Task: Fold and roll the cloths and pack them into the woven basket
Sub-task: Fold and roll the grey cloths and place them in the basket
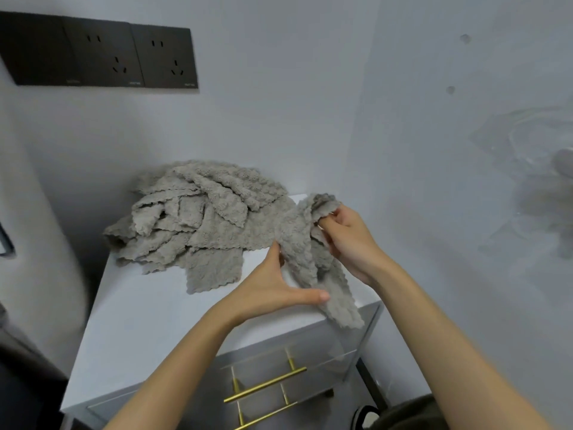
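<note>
A grey cloth (pixel 302 243) is hanging twisted above the bench's (pixel 148 321) front right corner, the right hand's (pixel 350 240) curled fingers (pixel 328 225) pinching its upper end. The left hand (pixel 273 290) is touching its side, thumb and fingers spread straight. More cloths (pixel 198 218) are lying heaped behind, leftward.

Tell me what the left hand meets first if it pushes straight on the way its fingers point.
The twisted cloth that the right hand grips: the left hand touches it now. Beyond it probably lies the cloth pile, though depth is unclear.
</note>
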A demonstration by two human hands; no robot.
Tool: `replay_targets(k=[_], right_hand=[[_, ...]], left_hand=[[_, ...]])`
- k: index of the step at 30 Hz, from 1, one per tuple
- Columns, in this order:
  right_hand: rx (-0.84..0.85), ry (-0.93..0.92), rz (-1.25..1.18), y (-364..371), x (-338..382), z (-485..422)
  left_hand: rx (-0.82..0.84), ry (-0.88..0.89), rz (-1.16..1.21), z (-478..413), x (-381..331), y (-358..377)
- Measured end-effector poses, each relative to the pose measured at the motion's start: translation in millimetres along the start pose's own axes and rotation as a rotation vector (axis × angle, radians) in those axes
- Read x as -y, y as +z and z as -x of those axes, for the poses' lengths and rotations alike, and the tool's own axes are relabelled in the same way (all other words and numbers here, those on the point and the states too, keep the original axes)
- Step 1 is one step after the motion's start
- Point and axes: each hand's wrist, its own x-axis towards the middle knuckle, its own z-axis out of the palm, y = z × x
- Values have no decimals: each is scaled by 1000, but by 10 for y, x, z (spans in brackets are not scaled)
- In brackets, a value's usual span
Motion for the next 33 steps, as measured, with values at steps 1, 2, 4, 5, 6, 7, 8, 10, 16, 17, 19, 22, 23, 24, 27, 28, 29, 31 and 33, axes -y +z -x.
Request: replay_targets(k=[1,2,4,5,6,7,8,10,16,17,19,22,23,24,27,28,29,31,33], right_hand=[[23,11,-27,26,5,-22],[44,20,-47,51,9,-45],[69,36,-89,93,27,-82],[68,39,-105,115,31,-94],[61,37,-108,121,37,-109],[52,33,-98,125,39,-116],[38,25,-78,120,44,-124],[-6,-5,-47,94,57,-135],[-315,-157,85,0,131,-183],[-365,-137,59,-1,126,-190],[-428,-29,-125,10,75,-208],[-397,227,-384,27,-65,-248],[-362,280,-466,20,-104,-262],[-327,311,-541,12,-131,-268],[-228,336,-442,-17,-169,-233],[-169,341,-254,-27,-178,-199],[-96,354,-31,-31,-194,-151],[115,382,346,-15,-224,-46],[328,355,531,59,-274,35]], left_hand=[[-39,-4,-2,3,1,19],[-78,-14,12,-2,6,30],[-148,-14,40,-24,36,38],[-181,3,27,-28,65,30],[-217,27,-1,-27,84,19],[-258,45,-41,-18,103,-5],[-304,59,-83,-9,105,-38],[-380,82,-147,0,94,-135],[-407,-18,137,58,-66,-569],[-362,-66,170,59,-67,-634],[-265,-150,219,65,-55,-683],[-240,-188,151,53,22,-672],[-242,-206,138,54,37,-665],[-257,-235,145,53,53,-665],[-372,-294,227,46,112,-693],[-422,-290,252,49,120,-700],[-466,-284,260,47,136,-713],[-508,-269,250,41,174,-745],[-522,-258,225,42,187,-774]])
